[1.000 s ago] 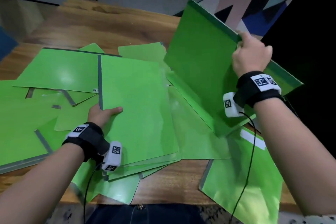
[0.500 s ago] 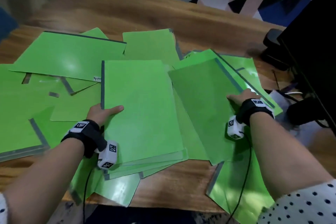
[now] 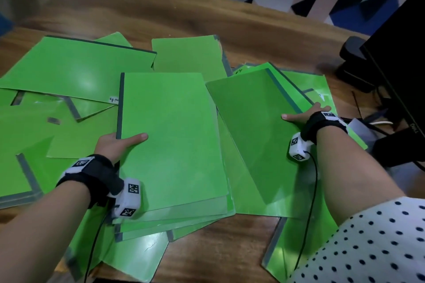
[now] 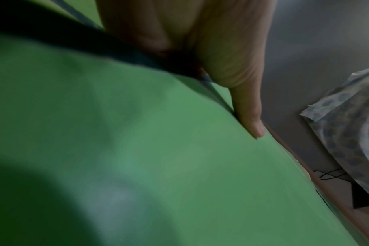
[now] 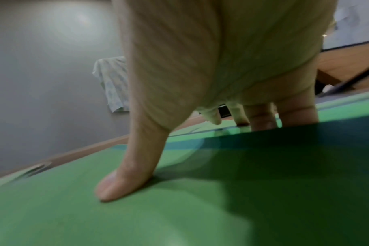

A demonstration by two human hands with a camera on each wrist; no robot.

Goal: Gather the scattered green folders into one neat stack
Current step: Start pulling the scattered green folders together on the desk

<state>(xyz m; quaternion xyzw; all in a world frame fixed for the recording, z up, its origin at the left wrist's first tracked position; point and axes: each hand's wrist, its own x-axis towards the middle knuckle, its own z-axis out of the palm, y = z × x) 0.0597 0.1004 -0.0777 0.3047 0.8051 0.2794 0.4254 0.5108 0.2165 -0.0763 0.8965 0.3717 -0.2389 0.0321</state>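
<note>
Head view: green folders (image 3: 69,69) scattered and overlapping across wooden counter (image 3: 207,14). Partial stack (image 3: 170,140) front centre, dark spine strip on its left edge, lower sheets fanned out at the near edge, not squared. Left hand (image 3: 115,145) gripping stack at left edge: thumb flat on top cover, fingers hidden under the edge. Second folder (image 3: 257,135) just right of stack, rotated clockwise, near-left corner overlapping stack's right side. Right hand (image 3: 303,116) on its right spine edge: thumb on top, fingers over the edge onto more folders below. More green folders far left, far centre, near-right corner hanging past counter edge. Small white label with handwriting (image 3: 113,99) on a folder left of stack. Black monitor (image 3: 400,53) and cables far right. Polka-dot sleeve (image 3: 372,243) on right arm.

Left wrist view: thumb (image 4: 249,108) pressed down on green cover (image 4: 137,149), dark spine strip beside it; fingers under the edge, not visible. Blurred.

Right wrist view: thumb (image 5: 126,174) flat on green cover (image 5: 95,216), fingers (image 5: 261,116) pointing down past the far edge, tips hidden. Pinch grip on folder edge. Counter edge and grey wall behind.
</note>
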